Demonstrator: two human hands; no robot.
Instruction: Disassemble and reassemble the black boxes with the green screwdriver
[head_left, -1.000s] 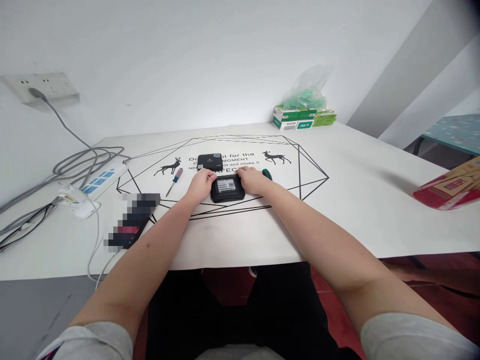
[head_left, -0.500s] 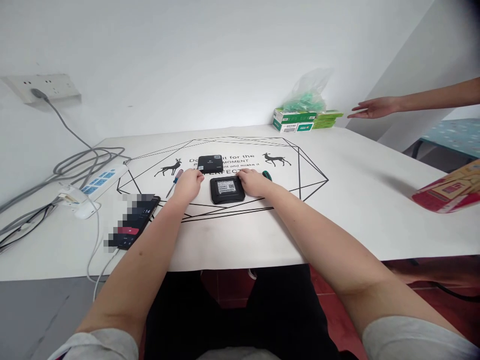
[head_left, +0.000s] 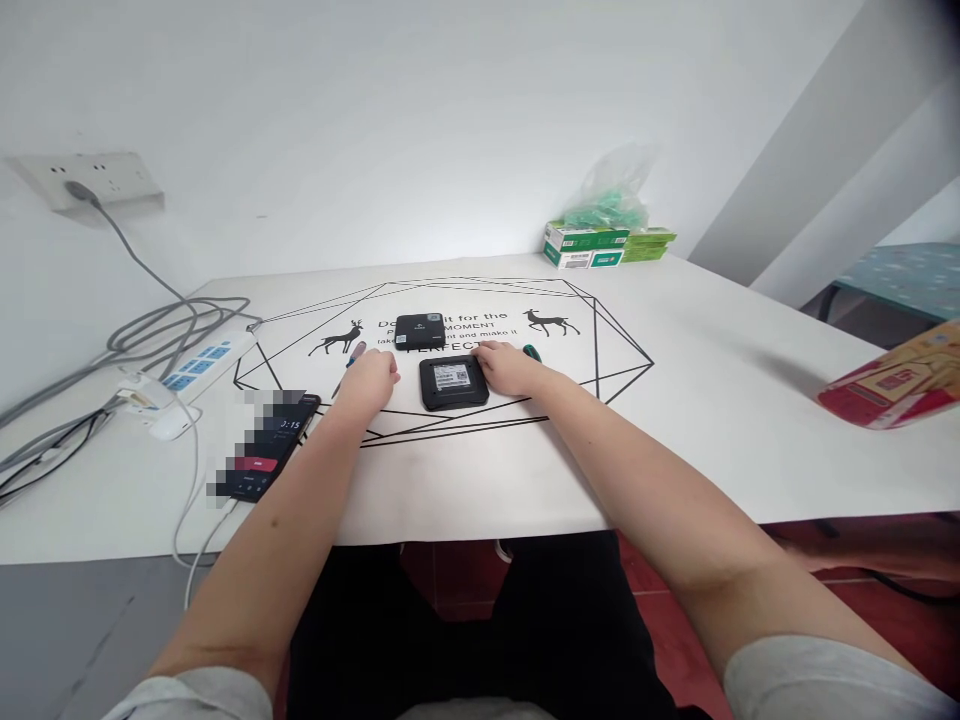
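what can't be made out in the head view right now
All in the head view:
label on the black case: print too small to read
screwdriver: shaft partly covered by the left hand
green item: partly hidden by the right hand
phone: partly masked by pixelation
red package: cut off by the right edge

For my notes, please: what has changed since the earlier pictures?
The left hand moved left, away from the labelled case, toward the screwdriver; any grip is unclear. A co-worker's hand, briefly at upper right, is gone. The right hand stayed at the case's edge.
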